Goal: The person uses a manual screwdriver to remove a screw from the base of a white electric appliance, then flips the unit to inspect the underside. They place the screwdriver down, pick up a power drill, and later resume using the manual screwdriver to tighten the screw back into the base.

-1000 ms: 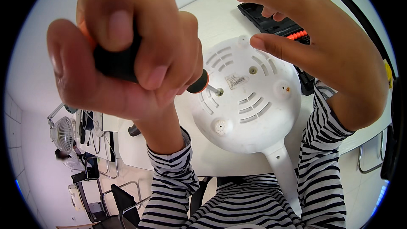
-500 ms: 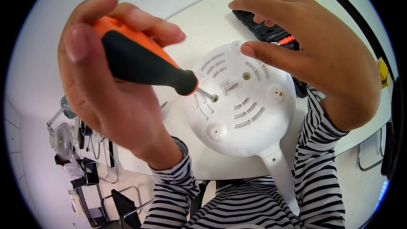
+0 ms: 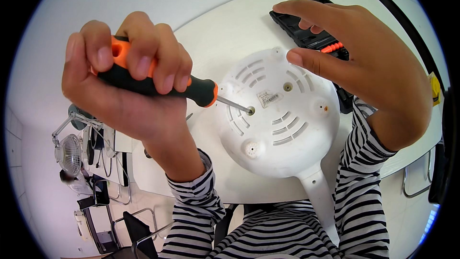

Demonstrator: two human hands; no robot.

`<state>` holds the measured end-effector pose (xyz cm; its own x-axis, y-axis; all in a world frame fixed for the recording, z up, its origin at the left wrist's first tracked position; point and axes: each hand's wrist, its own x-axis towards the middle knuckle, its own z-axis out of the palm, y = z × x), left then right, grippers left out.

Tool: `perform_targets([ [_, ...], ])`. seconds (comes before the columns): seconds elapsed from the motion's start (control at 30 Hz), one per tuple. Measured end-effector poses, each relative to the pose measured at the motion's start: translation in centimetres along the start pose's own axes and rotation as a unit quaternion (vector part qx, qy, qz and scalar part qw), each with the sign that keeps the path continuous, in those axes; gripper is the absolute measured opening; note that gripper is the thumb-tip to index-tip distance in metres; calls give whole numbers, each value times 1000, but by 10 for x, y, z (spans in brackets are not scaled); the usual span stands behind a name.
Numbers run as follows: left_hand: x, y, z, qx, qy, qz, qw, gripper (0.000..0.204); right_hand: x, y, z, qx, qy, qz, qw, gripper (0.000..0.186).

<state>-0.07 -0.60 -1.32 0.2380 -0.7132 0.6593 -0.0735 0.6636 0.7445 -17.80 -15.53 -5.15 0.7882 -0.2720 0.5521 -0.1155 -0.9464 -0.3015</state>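
My left hand [image 3: 134, 74] is wrapped round the black-and-orange handle of a screwdriver [image 3: 201, 90]. The screwdriver slants down to the right, and its metal shaft ends in a recessed screw hole of a round white plastic appliance [image 3: 299, 156]. That appliance shows its underside, with curved vent slots, a small label [image 3: 268, 99], several round recesses and a long handle pointing toward me. Over its far right rim hovers my right hand [image 3: 354, 43], thumb and fingers spread with nothing between them. Whether the thumb touches the rim I cannot tell.
A black tool case [image 3: 292, 26] with an orange-handled tool [image 3: 332, 47] lies behind my right hand on the white table [image 3: 220, 38]. Something yellow [image 3: 435, 88] sits at the far right. Chairs and a desk fan [image 3: 71, 156] stand off to the left.
My left fingers, loose around the screwdriver handle before, have closed on it, and the handle has tilted lower. The appliance and right hand appear slightly farther right in view.
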Motion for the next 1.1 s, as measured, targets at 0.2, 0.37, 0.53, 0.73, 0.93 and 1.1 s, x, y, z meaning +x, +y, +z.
perform_targets([
  [0.2, 18, 2, -8, -64, -212, -56, 974, 28, 2, 0, -1, 11, -10, 3, 1000, 47],
  [0.37, 22, 6, 10, -38, -275, -56, 959, 29, -3, 1, -6, 4, 0, 2, 1000, 48],
  [0.53, 4, -8, 38, 332, 106, 174, 921, 29, -6, 4, -7, 16, 13, 0, 1000, 49],
  [0.73, -9, -16, 56, 409, 315, 202, 832, 33, -8, 2, -6, -26, 26, -2, 999, 48],
  [0.93, -9, -7, 45, 233, 243, 76, 939, 25, -5, -1, -5, -11, 7, 13, 1000, 48],
  [1.1, -1, 1, 28, 92, 19, 20, 995, 28, -8, 2, -7, -43, 16, 23, 999, 49],
])
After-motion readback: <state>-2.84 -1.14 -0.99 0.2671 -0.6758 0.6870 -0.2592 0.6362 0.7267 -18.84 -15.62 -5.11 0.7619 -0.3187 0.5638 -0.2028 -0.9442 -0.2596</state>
